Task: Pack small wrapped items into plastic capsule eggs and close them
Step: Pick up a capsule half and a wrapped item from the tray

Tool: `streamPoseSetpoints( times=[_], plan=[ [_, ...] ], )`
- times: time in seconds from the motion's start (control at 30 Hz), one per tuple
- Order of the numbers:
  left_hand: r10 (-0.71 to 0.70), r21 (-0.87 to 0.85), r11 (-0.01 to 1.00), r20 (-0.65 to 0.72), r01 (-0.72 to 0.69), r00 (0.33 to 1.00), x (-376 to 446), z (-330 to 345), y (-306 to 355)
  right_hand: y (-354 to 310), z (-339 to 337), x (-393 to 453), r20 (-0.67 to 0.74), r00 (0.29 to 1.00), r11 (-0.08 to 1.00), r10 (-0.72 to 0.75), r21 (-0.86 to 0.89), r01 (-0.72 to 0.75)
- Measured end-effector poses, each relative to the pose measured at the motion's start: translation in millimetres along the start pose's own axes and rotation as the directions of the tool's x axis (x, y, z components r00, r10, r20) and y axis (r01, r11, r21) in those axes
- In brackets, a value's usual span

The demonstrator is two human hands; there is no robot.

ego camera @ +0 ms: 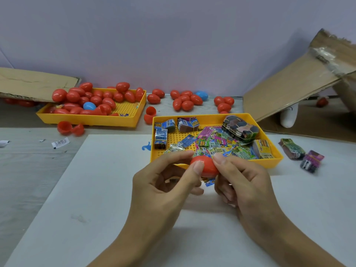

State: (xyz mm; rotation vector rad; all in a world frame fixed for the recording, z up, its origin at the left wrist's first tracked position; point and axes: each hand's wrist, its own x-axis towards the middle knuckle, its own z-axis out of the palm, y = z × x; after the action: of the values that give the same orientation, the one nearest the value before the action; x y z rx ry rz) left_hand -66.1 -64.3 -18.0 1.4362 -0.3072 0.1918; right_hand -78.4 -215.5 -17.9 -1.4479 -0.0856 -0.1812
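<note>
A red capsule egg (207, 166) is held between both hands just in front of the near yellow tray (273, 160). My left hand (165, 185) pinches its left side with thumb and forefinger. My right hand (244, 182) grips its right side, and a blue wrapped item (209, 183) pokes out below the egg. The near tray holds several small colourful wrapped packets (215, 143) and banded bundles.
A second yellow tray (125, 120) at the back left is heaped with red eggs and one blue egg (89, 106). Loose red eggs (185, 102) and open halves (70, 128) lie behind. Cardboard flaps (292, 89) stand right and left. Two packet bundles (300, 153) lie right of the tray.
</note>
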Motion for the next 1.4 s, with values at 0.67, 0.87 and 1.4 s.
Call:
streamPoseSetpoints(
  times=[0.67,0.87,1.4],
  plan=[
    [-0.157,-0.127,0.978,0.065,0.164,0.985,6,-2,6,-4,-2,-5,0.032,0.987,0.979,-0.157,-0.129,0.159],
    [-0.059,-0.062,0.996,0.106,0.066,0.993,4,-5,2,-8,-3,-4,-0.022,1.0,0.999,0.013,-0.029,-0.014],
    [-0.275,-0.17,0.936,0.195,0.309,0.941,6,-4,4,-6,-1,-7,-0.012,0.989,0.98,-0.149,-0.134,0.146]
  ],
)
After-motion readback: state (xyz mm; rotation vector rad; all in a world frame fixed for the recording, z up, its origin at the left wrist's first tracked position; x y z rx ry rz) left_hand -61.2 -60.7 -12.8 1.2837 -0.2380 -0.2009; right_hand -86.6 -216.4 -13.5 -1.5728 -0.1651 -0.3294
